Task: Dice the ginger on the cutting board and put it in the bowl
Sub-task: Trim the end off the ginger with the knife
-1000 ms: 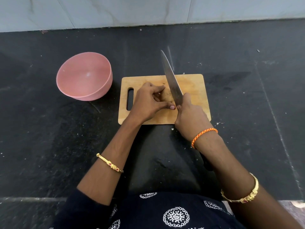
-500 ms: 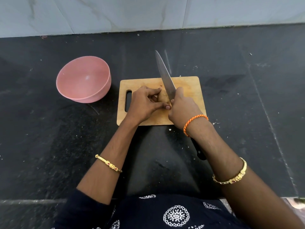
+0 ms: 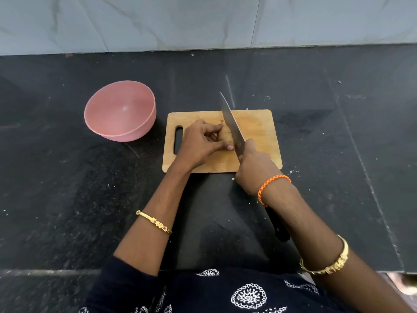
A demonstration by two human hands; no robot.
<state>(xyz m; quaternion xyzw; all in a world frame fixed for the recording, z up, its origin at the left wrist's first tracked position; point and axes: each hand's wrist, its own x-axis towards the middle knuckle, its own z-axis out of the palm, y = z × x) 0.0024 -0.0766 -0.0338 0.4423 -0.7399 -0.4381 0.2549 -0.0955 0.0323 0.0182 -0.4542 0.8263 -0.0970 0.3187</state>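
Observation:
A light brown piece of ginger (image 3: 225,137) lies near the middle of the wooden cutting board (image 3: 257,123). My left hand (image 3: 199,144) holds it from the left, fingers curled over it and thumb stretched along its near side. My right hand (image 3: 255,170) grips a large knife (image 3: 231,123) where blade meets handle. The blade points away from me and stands against the ginger's right side. The black handle end shows under my right wrist. An empty pink bowl (image 3: 120,114) stands on the counter left of the board.
The board lies on a black stone counter (image 3: 338,154) with small crumbs scattered on it. A pale tiled wall (image 3: 203,21) runs along the back. The counter's front edge is just in front of my body.
My right hand and the knife have shifted slightly right and toward me along the ginger. My left hand keeps the same hold on the ginger. The bowl and board stay put.

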